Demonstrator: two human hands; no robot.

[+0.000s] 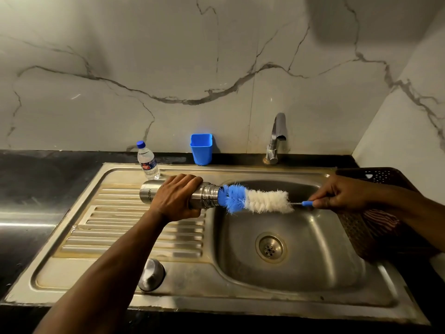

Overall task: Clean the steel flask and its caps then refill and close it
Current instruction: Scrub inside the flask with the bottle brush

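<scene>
My left hand (177, 197) grips the steel flask (207, 196) round its middle and holds it level above the sink's left edge, mouth pointing right. A blue and white bottle brush (255, 200) lies in line with the flask, its blue tip at the flask's mouth. My right hand (342, 194) pinches the brush's blue handle over the basin. A steel cap (151, 274) sits on the sink's front rim, below my left forearm.
The steel sink (313, 276) has a ribbed drainboard (120, 227) on the left and a drain (271, 248) in its basin. A small plastic water bottle (148, 161), a blue cup (201, 149) and the tap (275, 138) stand at the back. A dark basket (375, 175) sits at right.
</scene>
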